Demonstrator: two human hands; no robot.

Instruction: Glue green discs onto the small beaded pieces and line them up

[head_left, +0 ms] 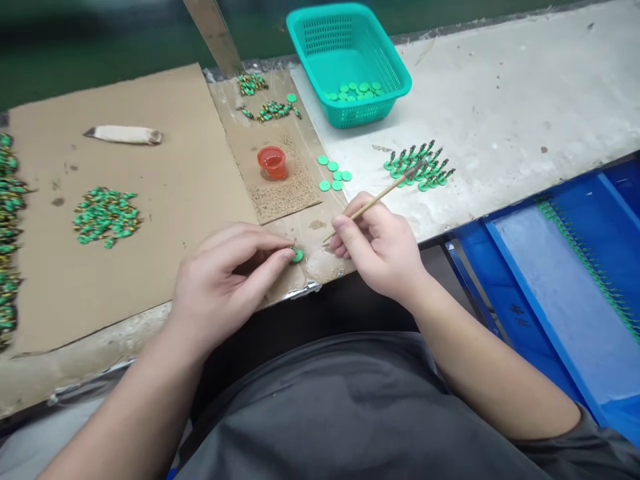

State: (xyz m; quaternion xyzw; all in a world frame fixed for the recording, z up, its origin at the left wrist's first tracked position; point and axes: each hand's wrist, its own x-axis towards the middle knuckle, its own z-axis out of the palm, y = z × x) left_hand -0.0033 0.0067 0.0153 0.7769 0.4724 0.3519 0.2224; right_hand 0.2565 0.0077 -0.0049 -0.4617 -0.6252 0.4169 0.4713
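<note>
My left hand (225,280) is closed, its thumb and forefinger pinching the edge of a small green disc (298,255) low over the table's front edge. Just to the right, my right hand (377,247) grips a slim wooden brush (383,199). Its dark, thick end slants up and away, while the thin bare tip points down toward the disc, apart from it. Several loose green discs (337,176) lie beyond my hands. A small red cup (273,163) with liquid stands on speckled cardboard. Farther right, dark little figures stand upright on green discs (420,167).
A teal basket (345,120) at the back holds several green discs. Heaps of small green-and-yellow pieces (107,217) lie on cardboard (165,267) at left, near a whitish tapered tool (124,135). Blue trays (545,293) sit below the table edge at right.
</note>
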